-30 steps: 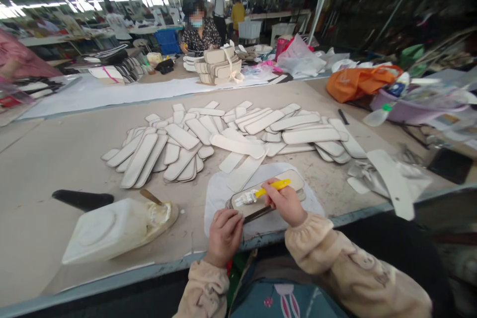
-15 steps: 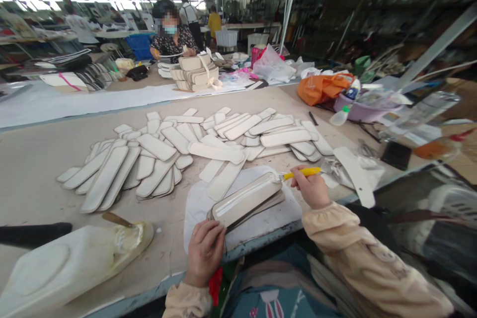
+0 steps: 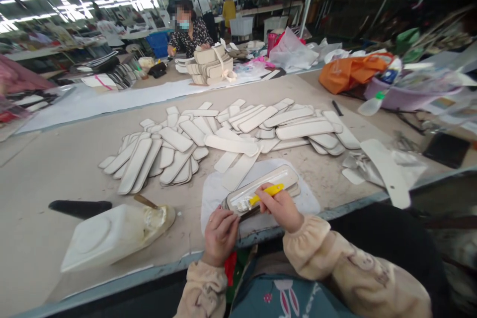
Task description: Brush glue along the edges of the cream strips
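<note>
My right hand [image 3: 278, 204] is closed round the yellow handle of a brush [image 3: 266, 193]. Its white-coated bristles press on the left part of the top panel, where a glossy white smear shows. That panel is one of a small stack of long, rounded beige panels [image 3: 278, 179] lying on a white sheet [image 3: 309, 198]. My left hand [image 3: 220, 233] grips the near left end of the stack, thumb and fingers at its edge. Left of it lies a cut-open white plastic jug [image 3: 104, 236] with white paste at its mouth and a brown-handled tool [image 3: 145, 201] in it.
Beyond the sheet spreads a heap of similar panels [image 3: 194, 131]. At right are a curved white piece [image 3: 387, 171], a black flat object [image 3: 446, 150], a purple basin [image 3: 413, 94] and an orange bag [image 3: 352, 72]. A masked person [image 3: 192, 35] works across the table.
My right hand has drawn the brush leftwards along the top panel, from its far right end to near my left hand. The camera view has turned slightly left.
</note>
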Action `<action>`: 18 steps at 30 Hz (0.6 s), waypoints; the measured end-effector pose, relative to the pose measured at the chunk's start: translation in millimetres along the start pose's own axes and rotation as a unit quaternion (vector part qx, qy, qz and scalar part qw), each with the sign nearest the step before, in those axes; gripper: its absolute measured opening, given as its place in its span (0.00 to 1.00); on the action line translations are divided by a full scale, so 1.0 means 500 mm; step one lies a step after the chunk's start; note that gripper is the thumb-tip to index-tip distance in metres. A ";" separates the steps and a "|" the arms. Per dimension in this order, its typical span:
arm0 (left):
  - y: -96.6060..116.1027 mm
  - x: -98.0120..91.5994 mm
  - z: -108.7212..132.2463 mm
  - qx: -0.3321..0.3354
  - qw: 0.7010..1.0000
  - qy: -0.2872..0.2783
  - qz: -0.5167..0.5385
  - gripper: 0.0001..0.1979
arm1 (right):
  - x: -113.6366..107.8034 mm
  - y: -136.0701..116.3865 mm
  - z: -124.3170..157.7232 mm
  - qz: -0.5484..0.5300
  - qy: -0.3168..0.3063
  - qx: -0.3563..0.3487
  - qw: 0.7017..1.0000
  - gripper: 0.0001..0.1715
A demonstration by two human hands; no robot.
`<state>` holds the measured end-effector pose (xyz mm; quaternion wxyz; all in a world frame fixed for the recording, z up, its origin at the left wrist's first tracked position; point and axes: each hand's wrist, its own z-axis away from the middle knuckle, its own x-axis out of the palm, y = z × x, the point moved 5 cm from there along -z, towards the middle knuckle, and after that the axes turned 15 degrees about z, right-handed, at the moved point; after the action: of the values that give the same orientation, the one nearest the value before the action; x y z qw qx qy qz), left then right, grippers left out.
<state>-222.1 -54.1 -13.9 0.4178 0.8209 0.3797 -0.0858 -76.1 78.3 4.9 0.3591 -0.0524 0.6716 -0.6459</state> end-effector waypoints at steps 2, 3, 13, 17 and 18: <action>-0.003 0.001 0.001 0.001 1.000 -0.002 0.002 0.05 | -0.022 0.005 -0.004 0.032 0.016 0.001 0.999 0.25; -0.003 0.001 0.001 0.002 1.000 -0.003 0.004 0.05 | -0.040 0.010 -0.006 0.055 0.031 0.006 0.998 0.27; -0.004 0.002 0.000 0.027 1.000 -0.003 0.016 0.09 | -0.269 0.083 -0.015 0.207 0.194 0.085 0.955 0.27; -0.009 0.003 0.003 0.037 0.999 -0.006 0.012 0.10 | -0.295 0.094 -0.017 0.219 0.209 0.088 0.949 0.28; -0.011 0.003 0.004 0.038 0.999 -0.008 0.010 0.10 | -0.297 0.095 -0.018 0.219 0.209 0.085 0.949 0.28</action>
<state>-224.5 -52.7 -19.0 0.3900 0.8395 0.3643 -0.1021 47.0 172.7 22.6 0.3459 0.2630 0.6692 -0.6027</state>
